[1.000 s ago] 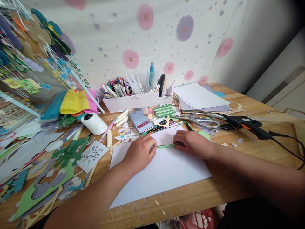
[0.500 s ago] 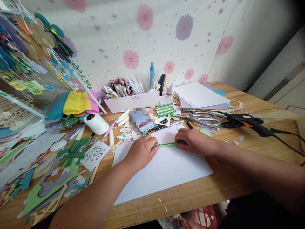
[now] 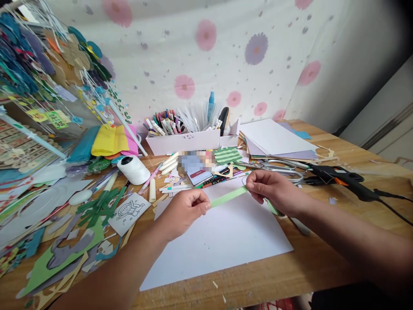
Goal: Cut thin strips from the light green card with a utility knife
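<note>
A light green paper strip [image 3: 227,197] is stretched between my two hands, above a white sheet of paper [image 3: 213,249]. My left hand [image 3: 189,211] pinches its left end between thumb and fingers. The strip's right end is pinched in my right hand [image 3: 266,188], which is held a little higher, so the strip slants. Below the right hand, a green piece [image 3: 272,207] partly shows at the sheet's edge. What else the right fingers may cover is hidden.
Scissors [image 3: 280,168] and a black glue gun [image 3: 342,178] lie to the right. A white box of pens [image 3: 187,142] stands at the back. Left are a thread spool [image 3: 134,169], a drawn card [image 3: 129,213] and paper scraps [image 3: 64,262]. Stacked sheets [image 3: 277,137] lie back right.
The green strip has been raised off the white sheet and turned so its flat face shows. Both hands have lifted with it, their fingers now pinching its ends. The view has shifted slightly.
</note>
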A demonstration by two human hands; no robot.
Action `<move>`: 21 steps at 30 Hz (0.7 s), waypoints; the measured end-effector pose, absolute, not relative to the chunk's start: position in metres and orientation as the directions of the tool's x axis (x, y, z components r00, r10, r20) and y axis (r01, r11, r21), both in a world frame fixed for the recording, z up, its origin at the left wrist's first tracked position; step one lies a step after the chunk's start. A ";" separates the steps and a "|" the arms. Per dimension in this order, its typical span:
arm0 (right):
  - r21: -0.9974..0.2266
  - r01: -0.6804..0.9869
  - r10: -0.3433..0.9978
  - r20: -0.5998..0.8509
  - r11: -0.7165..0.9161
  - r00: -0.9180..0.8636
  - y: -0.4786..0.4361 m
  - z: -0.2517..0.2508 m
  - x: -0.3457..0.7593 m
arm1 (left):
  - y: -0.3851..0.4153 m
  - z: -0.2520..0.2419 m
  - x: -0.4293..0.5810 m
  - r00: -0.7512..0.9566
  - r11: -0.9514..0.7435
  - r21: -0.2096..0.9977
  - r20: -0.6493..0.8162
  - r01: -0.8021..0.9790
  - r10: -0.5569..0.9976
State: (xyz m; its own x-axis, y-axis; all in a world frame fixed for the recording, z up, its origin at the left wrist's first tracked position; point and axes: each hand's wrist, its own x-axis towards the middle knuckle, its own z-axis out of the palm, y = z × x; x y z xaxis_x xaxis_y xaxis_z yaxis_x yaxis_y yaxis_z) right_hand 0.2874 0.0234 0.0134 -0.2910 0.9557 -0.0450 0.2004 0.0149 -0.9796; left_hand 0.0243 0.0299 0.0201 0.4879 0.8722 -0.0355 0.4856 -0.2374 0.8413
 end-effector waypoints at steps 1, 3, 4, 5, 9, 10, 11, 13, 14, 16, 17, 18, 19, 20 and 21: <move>-0.991 0.132 0.958 -0.044 -0.006 -0.284 0.023 0.014 0.286 | 0.028 0.023 0.024 0.495 -0.173 0.895 -0.059 0.410 0.867; -0.999 0.026 0.956 -0.053 -0.048 -0.290 0.020 0.016 0.284 | 0.026 0.025 0.025 0.498 -0.092 0.949 -0.075 0.303 0.864; -0.997 -0.016 0.954 -0.062 -0.069 -0.292 0.019 0.017 0.283 | 0.025 0.026 0.026 0.494 -0.069 0.959 -0.078 0.273 0.866; -0.995 -0.051 0.953 -0.070 -0.089 -0.296 0.017 0.019 0.282 | 0.024 0.026 0.026 0.490 -0.052 0.966 -0.082 0.253 0.868; -0.983 -0.120 0.946 -0.093 -0.136 -0.312 0.012 0.023 0.277 | 0.024 0.023 0.027 0.472 -0.038 0.971 -0.081 0.237 0.878; -0.981 -0.128 0.944 -0.098 -0.145 -0.314 0.011 0.024 0.275 | 0.024 0.022 0.027 0.472 -0.049 0.968 -0.075 0.246 0.878; -0.980 -0.132 0.944 -0.102 -0.150 -0.314 0.010 0.024 0.274 | 0.024 0.022 0.027 0.473 -0.068 0.963 -0.067 0.262 0.878; -0.989 -0.088 0.952 -0.090 -0.120 -0.291 0.010 0.024 0.272 | 0.024 0.021 0.027 0.466 -0.130 0.937 -0.039 0.326 0.884; -0.996 -0.027 0.958 -0.074 -0.085 -0.276 0.011 0.023 0.272 | 0.023 0.021 0.027 0.452 -0.176 0.911 -0.012 0.373 0.892; -0.992 0.128 0.964 -0.044 -0.011 -0.264 0.014 0.021 0.273 | 0.023 0.021 0.027 0.427 -0.283 0.833 0.063 0.476 0.902; -0.980 0.198 0.960 -0.041 0.015 -0.275 0.017 0.021 0.275 | 0.022 0.020 0.028 0.420 -0.328 0.791 0.100 0.517 0.902; -0.968 0.249 0.953 -0.052 0.025 -0.298 0.019 0.021 0.278 | 0.022 0.019 0.028 0.420 -0.361 0.758 0.127 0.544 0.899; -0.958 0.285 0.943 -0.072 0.025 -0.326 0.022 0.022 0.281 | 0.022 0.018 0.028 0.422 -0.378 0.740 0.141 0.557 0.896; -0.949 0.313 0.932 -0.094 0.022 -0.350 0.025 0.023 0.284 | 0.022 0.016 0.029 0.427 -0.382 0.736 0.139 0.559 0.894; -0.938 0.346 0.923 -0.111 0.025 -0.369 0.027 0.024 0.288 | 0.023 0.015 0.029 0.429 -0.376 0.742 0.131 0.556 0.894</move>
State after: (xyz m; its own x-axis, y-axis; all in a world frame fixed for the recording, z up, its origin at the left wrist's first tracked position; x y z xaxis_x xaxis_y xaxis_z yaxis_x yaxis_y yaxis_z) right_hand 0.2876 0.0273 0.0244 -0.3691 0.9227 -0.1115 0.3460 0.0251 -0.9379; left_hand 0.0293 0.0230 0.0145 0.4295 0.8935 0.1310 0.5556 -0.3758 0.7417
